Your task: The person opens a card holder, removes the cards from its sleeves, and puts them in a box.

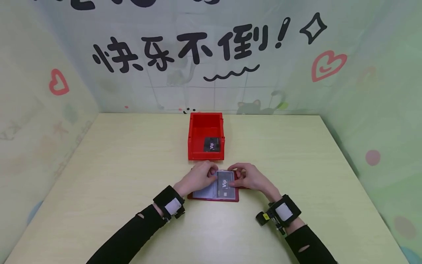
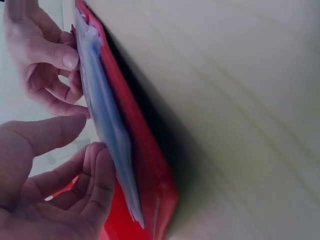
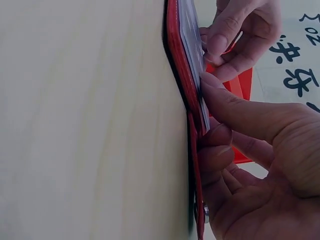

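A red card holder (image 1: 213, 200) lies unfolded on the table, its clear plastic sleeves (image 1: 203, 193) facing up. The right-hand sleeve holds a dark card (image 1: 225, 186) printed "Vip". My right hand (image 1: 252, 178) grips the holder's right side, thumb on the sleeve and fingers at the red cover's edge. My left hand (image 1: 199, 178) is over the sleeves by the middle. Its thumb and bent fingers stand apart, fingertips right at the plastic in the left wrist view. A red strap with a metal snap (image 3: 206, 212) extends beneath my right hand.
A red open-topped bin (image 1: 206, 124) stands just beyond the hands, with another dark "Vip" card (image 1: 211, 145) inside. The pale wood table (image 1: 132, 157) is bordered by printed cloth walls (image 1: 372, 121) at the back and sides.
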`<state>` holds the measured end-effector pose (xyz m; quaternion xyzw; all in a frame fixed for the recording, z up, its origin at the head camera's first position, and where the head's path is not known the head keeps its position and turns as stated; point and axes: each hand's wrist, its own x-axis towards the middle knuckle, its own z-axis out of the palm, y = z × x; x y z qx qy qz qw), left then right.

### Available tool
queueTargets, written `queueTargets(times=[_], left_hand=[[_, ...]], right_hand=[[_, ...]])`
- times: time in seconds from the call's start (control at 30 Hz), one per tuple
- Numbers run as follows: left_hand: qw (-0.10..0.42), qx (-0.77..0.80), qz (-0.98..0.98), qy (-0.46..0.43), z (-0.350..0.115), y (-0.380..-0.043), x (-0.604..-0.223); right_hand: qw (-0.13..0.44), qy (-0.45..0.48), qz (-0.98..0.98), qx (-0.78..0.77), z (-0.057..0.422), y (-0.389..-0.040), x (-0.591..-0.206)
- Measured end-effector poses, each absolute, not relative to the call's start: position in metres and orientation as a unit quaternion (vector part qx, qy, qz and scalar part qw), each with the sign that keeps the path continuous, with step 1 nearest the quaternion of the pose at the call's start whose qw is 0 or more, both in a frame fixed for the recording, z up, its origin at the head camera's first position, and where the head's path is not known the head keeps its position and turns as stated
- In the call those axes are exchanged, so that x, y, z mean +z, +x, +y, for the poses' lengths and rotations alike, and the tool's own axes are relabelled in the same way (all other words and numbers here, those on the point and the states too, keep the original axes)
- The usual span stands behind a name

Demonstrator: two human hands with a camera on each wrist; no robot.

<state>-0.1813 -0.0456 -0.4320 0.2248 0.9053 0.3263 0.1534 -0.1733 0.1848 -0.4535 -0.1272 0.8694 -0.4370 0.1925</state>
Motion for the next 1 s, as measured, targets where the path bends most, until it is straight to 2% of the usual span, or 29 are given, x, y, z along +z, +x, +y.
queueTargets(times=[1.0], left_hand=[[0.215, 0.375, 0.888, 0.159, -0.043, -0.193, -0.434]], right_hand=[[0.225, -0.081, 0.872, -0.427, 0.179, -0.177, -0.447]])
